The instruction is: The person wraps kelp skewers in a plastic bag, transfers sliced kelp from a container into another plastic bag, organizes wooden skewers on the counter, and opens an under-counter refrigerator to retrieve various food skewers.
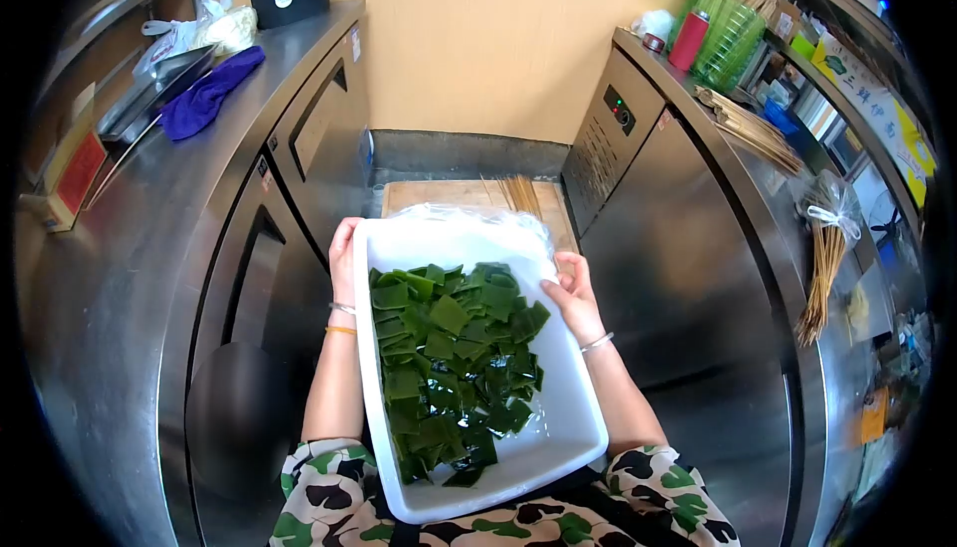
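Observation:
A white plastic tub [563, 437] is held up close to my body, its far end tilted slightly. Dark green, wet-looking kelp squares [439, 348] lie heaped in it, mostly toward the left. My left hand [344, 243] grips the tub's far left corner, its fingers partly hidden behind the wall. On the right side, my right hand [572, 293] is closed over the rim, thumb inside and fingers outside. A clear plastic bag [469, 213] lies along the far edge of the tub.
Steel counters flank me. A purple cloth [211, 94] and metal trays [150, 99] sit on the left one. On the right are bamboo skewers [748, 129], a bagged skewer bundle [825, 268], a green basket [728, 39] and a red bottle [688, 41]. A wooden board [409, 194] lies beyond the tub.

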`<state>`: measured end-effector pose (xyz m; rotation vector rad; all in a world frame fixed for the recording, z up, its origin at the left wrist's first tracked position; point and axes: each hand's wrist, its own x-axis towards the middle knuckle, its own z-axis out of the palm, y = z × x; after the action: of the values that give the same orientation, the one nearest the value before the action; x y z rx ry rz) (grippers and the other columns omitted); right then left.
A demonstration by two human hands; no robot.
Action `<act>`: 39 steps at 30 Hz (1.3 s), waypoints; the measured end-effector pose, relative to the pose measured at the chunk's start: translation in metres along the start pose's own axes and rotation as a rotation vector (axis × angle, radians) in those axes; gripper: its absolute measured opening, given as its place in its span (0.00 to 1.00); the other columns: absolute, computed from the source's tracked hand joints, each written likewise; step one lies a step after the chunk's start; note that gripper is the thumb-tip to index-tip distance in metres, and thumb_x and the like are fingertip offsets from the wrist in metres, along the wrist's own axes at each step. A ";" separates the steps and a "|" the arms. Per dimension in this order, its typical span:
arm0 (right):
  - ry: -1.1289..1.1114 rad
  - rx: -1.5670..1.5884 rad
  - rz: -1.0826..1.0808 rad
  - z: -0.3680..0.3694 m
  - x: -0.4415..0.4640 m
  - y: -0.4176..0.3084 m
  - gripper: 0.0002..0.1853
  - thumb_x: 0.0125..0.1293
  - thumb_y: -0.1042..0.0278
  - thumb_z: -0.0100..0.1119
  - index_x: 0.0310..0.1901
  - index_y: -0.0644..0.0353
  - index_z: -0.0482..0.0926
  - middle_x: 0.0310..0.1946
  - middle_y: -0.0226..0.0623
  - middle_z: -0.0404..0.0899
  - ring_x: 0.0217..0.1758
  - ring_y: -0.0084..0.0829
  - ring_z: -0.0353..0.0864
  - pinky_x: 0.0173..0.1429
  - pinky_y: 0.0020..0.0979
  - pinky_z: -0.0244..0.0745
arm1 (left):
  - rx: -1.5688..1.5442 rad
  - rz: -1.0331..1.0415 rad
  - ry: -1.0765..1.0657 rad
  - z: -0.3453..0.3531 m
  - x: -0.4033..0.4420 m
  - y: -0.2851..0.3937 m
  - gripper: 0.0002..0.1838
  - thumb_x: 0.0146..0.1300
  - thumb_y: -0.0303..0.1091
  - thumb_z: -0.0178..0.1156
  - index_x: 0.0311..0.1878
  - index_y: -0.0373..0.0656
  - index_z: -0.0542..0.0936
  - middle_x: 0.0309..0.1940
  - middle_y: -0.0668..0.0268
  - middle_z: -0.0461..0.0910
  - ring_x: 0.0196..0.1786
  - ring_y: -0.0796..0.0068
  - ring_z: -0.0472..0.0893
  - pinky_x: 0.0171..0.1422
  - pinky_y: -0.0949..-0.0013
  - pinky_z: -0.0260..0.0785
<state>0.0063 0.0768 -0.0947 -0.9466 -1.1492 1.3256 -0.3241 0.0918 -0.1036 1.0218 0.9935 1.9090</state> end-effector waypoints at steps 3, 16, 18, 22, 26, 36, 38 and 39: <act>-0.070 -0.258 0.061 -0.010 0.004 0.007 0.11 0.61 0.77 0.56 0.42 0.54 0.69 0.25 0.21 0.69 0.27 0.10 0.64 0.30 0.15 0.59 | -0.133 -0.139 -0.034 0.002 0.009 -0.002 0.06 0.67 0.31 0.52 0.39 0.41 0.76 0.33 0.74 0.76 0.35 0.89 0.73 0.40 0.84 0.67; -0.059 -0.520 0.024 -0.015 0.011 0.032 0.05 0.66 0.69 0.55 0.34 0.55 0.69 0.27 0.20 0.62 0.29 0.15 0.60 0.35 0.18 0.60 | -0.129 -0.152 0.009 0.011 0.021 -0.018 0.08 0.68 0.35 0.51 0.42 0.40 0.75 0.34 0.72 0.76 0.34 0.86 0.73 0.39 0.81 0.67; -0.129 -0.420 -0.059 -0.020 0.018 0.047 0.05 0.65 0.69 0.55 0.34 0.54 0.69 0.29 0.20 0.63 0.35 0.16 0.62 0.43 0.19 0.61 | -0.153 -0.234 0.033 0.027 0.021 -0.005 0.09 0.67 0.35 0.50 0.42 0.40 0.75 0.34 0.71 0.76 0.35 0.84 0.74 0.41 0.80 0.67; -0.117 -0.373 0.074 -0.027 0.025 0.056 0.04 0.63 0.71 0.56 0.34 0.53 0.70 0.31 0.21 0.65 0.39 0.16 0.63 0.48 0.20 0.61 | -0.361 -0.326 -0.005 0.010 0.037 -0.048 0.09 0.64 0.32 0.45 0.41 0.40 0.74 0.35 0.69 0.75 0.40 0.77 0.75 0.48 0.75 0.67; -0.151 -0.314 0.123 -0.028 0.030 0.058 0.06 0.61 0.73 0.57 0.34 0.52 0.69 0.32 0.20 0.66 0.38 0.16 0.64 0.44 0.20 0.62 | -0.415 -0.267 0.038 0.010 0.027 -0.058 0.07 0.61 0.29 0.44 0.36 0.42 0.72 0.38 0.69 0.73 0.41 0.78 0.73 0.50 0.76 0.65; -0.077 -1.042 0.094 -0.020 0.066 0.071 0.08 0.57 0.71 0.59 0.33 0.56 0.68 0.25 0.42 0.73 0.30 0.33 0.75 0.36 0.33 0.68 | 0.095 -0.279 0.003 0.005 0.040 -0.073 0.05 0.58 0.24 0.56 0.37 0.42 0.74 0.29 0.73 0.73 0.30 0.85 0.70 0.37 0.81 0.65; -0.127 -1.120 0.000 -0.021 0.069 0.077 0.08 0.58 0.70 0.59 0.34 0.58 0.68 0.24 0.47 0.74 0.29 0.43 0.75 0.35 0.36 0.69 | 0.000 -0.298 0.031 0.017 0.036 -0.061 0.08 0.57 0.21 0.56 0.41 0.41 0.75 0.29 0.72 0.74 0.31 0.85 0.72 0.37 0.81 0.68; -0.122 -1.123 -0.029 -0.020 0.072 0.078 0.08 0.57 0.70 0.59 0.33 0.58 0.68 0.25 0.47 0.74 0.30 0.44 0.75 0.36 0.36 0.69 | -0.027 -0.405 0.083 0.028 0.033 -0.048 0.16 0.57 0.19 0.56 0.49 0.40 0.75 0.33 0.69 0.76 0.33 0.83 0.75 0.38 0.80 0.70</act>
<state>0.0020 0.1548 -0.1694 -1.6170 -2.0479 0.6335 -0.3012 0.1486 -0.1247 0.6673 1.1223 1.6323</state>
